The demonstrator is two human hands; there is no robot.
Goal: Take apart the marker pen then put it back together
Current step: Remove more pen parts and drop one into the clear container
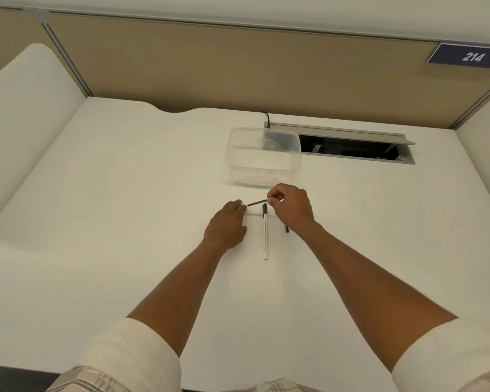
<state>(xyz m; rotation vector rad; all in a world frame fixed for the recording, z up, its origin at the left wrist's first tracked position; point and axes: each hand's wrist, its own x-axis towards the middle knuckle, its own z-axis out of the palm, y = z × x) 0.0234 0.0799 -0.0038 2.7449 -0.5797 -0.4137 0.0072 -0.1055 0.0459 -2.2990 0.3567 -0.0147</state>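
White table: right hand pinches the ink rod; left hand rests flat. Smearing or rolling risks.

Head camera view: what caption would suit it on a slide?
Right hand pinches a thin dark rod above the white marker barrel; left hand rests alongside.

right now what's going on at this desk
A person is working on a marker pen that is apart at this moment. The right hand pinches a thin dark rod, probably the ink core, just above the desk. The left hand rests flat on the desk, fingertips near the rod's free end. The white barrel lies between the hands, and a small dark piece shows beside the right wrist. A clear plastic container sits beyond the hands.
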